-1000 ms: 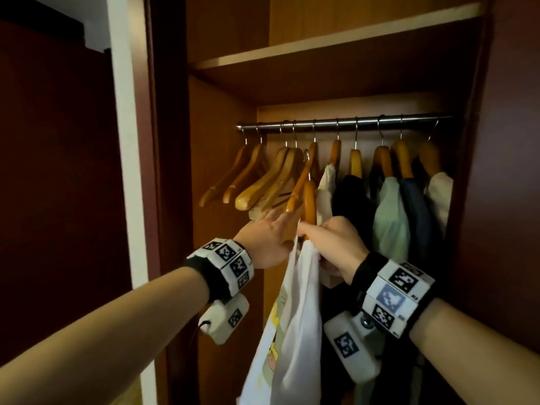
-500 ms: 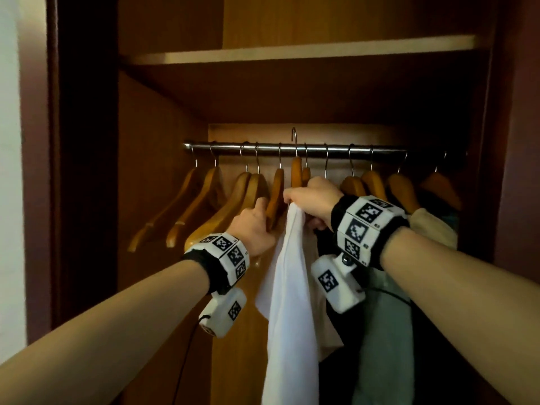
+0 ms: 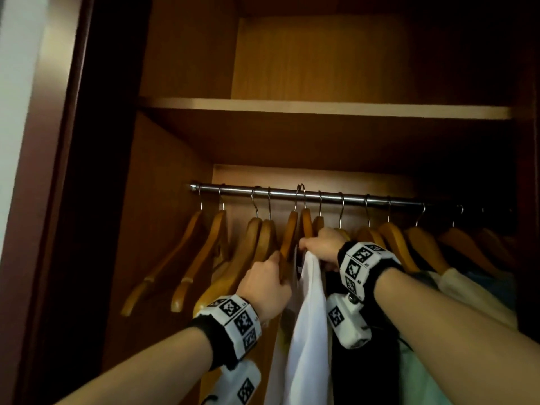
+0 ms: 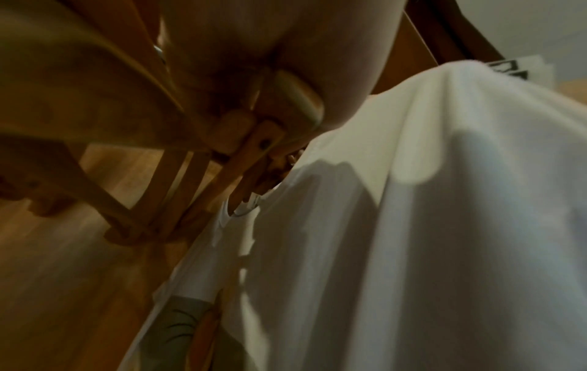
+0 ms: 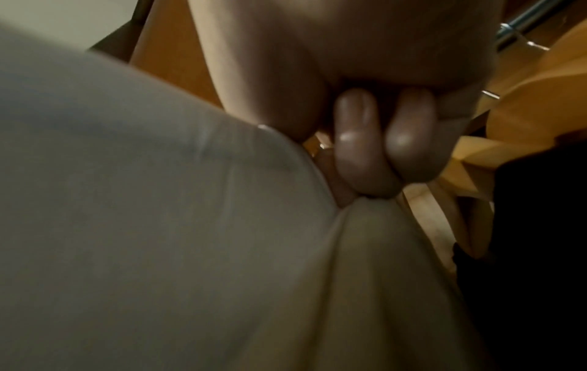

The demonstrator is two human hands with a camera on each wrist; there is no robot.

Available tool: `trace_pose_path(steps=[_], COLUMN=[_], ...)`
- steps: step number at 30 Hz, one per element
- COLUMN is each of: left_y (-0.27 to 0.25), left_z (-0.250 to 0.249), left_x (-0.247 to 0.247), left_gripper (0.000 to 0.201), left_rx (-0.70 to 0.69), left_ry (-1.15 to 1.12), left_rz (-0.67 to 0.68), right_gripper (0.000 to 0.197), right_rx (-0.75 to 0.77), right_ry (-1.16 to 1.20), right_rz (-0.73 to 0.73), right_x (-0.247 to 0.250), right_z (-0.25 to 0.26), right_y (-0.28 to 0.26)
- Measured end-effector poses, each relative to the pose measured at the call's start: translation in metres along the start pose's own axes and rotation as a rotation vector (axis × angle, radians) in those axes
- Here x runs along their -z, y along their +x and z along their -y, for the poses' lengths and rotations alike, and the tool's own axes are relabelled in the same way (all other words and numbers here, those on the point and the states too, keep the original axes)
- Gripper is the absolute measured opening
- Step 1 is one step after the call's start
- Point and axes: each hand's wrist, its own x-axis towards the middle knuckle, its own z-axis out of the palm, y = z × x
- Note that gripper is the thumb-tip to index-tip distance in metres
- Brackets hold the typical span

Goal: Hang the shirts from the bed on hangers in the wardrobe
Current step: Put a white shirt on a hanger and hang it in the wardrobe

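While lifting the loaded hanger point(image 3: 306, 226) up to the rail point(image 3: 380, 200), clamps the right hand point(image 3: 320, 247) round its wooden shoulder along with a bunch of cloth, fingers point(image 5: 355, 140) curled tight, presumably to stop the white shirt point(image 3: 309, 331) sliding off as the hook point(image 3: 301, 188) seeks its seat. Shows that hook at the height of the bar, standing a little above its neighbours; cannot tell whether seated over the bar or only laid against it. Closes the left hand point(image 3: 264, 283) on the neighbouring hanger point(image 3: 287, 238), just to the left and bare, most likely to hold it aside and keep a gap open for the newcomer. Keeps the two hands close together but on separate hangers, with the shirt hanging between the wrists. Places the shirt inside the wardrobe point(image 3: 175, 229), under the shelf point(image 3: 292, 108), between the bare hangers point(image 3: 204, 249) on the left and the dark shirt point(image 3: 362, 375) and other hung clothes on the right, probably to fill the row in order. Looks plain white, thin and soft, gathered into one long narrow fold below the grip; in the left wrist view shows a round collar with a small label point(image 4: 244, 210) and, lower down, part of a grey and yellow print point(image 4: 190, 326).
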Motion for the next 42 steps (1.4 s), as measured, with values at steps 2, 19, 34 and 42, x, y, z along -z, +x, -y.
trace_pose_path(steps=[2,19,34,42], left_y=[-0.002,-0.066,-0.132,-0.147], left_z=[0.0,0.008,0.023,-0.063], left_x=[0.004,0.053,0.044,0.018], left_gripper=[0.061,0.056,0.036,0.069], left_rx=[0.003,-0.127,-0.315,-0.381], left_ry=[-0.015,-0.132,-0.311,-0.22], left_rz=[-0.022,-0.049,-0.095,0.089], right_gripper=[0.021,0.042,0.01,0.012], right_rx=[-0.006,0.156,0.097,0.053], right_ry=[-0.02,-0.061,0.128,0.179], right_rz=[0.014,-0.307,-0.135,0.091], right_x=[-0.001,-0.041,-0.049,0.003], right_z=[0.004,0.038,-0.001,-0.073], right_y=[0.001,-0.066,-0.19,-0.335])
